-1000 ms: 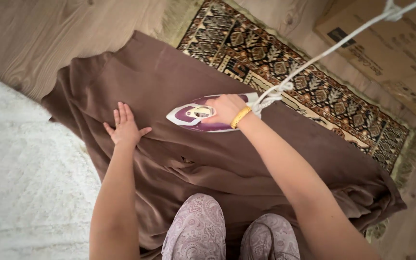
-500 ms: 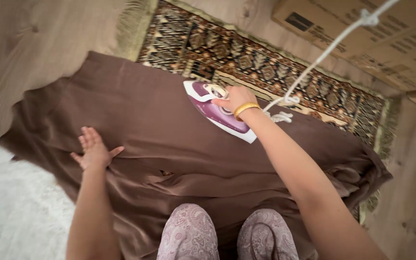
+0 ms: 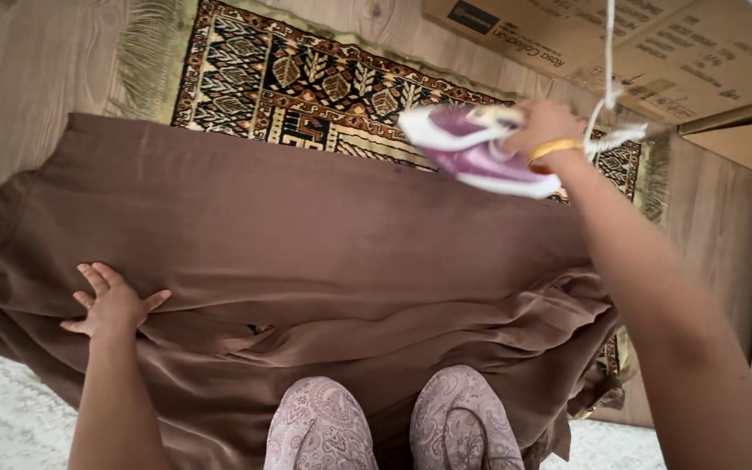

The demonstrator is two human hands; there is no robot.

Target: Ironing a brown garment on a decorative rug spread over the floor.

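Purple-and-white steam iron (image 3: 480, 152): tilted, blurred, above the far edge of the cloth. Brown cloth (image 3: 324, 235): spread flat across the floor, creased and bunched at near side.

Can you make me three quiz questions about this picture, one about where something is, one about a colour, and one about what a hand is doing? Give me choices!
1. Where is the left hand?
A. flat on the brown cloth
B. on the cardboard box
C. on the white rug

2. What colour is the iron?
A. green and black
B. purple and white
C. all yellow

3. What is the right hand doing?
A. lying open on the floor
B. pulling the patterned rug
C. gripping the iron

Answers:
1. A, its fingers are spread on the cloth's left part.
2. B, a purple body with white edges.
3. C, it is closed on the iron's handle, over the cloth's far edge.
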